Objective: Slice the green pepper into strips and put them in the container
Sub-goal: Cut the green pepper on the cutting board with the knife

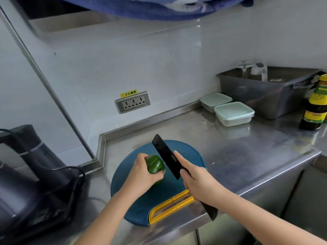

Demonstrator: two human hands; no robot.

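A whole green pepper (155,164) lies on a round blue cutting board (187,152) with a yellow handle. My left hand (143,174) grips the pepper from its left side. My right hand (198,179) holds the handle of a black cleaver (165,154), index finger stretched along the blade. The blade is raised, tilted up and away just right of the pepper. Two lidded clear containers (233,113) with pale green lids stand at the back right of the steel counter.
A grey plastic tub (261,96) with a glass and white jug sits at the back right. A dark sauce bottle (316,106) stands at the right edge. Black appliances with cords (35,183) fill the left. A wall socket (132,102) is behind the board.
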